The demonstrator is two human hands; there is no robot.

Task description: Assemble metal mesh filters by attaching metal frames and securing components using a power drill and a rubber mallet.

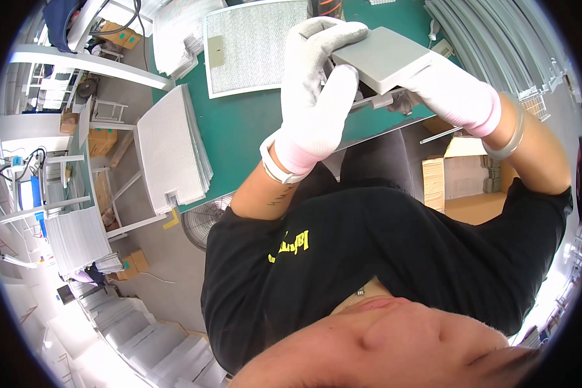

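Your left hand (312, 97) and right hand (456, 96) pinch the grey box (385, 57), unreleased over the green table (231, 126); its hidden underside's completion cannot be told.

Black T-shirt (368, 246) worn; 2 white, pink-cuffed gloves (307, 100).

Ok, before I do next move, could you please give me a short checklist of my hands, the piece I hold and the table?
1. Hands gloved: ok, both left hand and right hand.
2. Grey casing held at both ends: ok, a hand at each.
3. Underside of the casing fully visible: not ok, mostly hidden from this view.
4. Inside of the casing clean: cannot tell.
5. Mesh panel lying on the green table: ok.
6. Near panel stack evenly squared: not ok, edges staggered.
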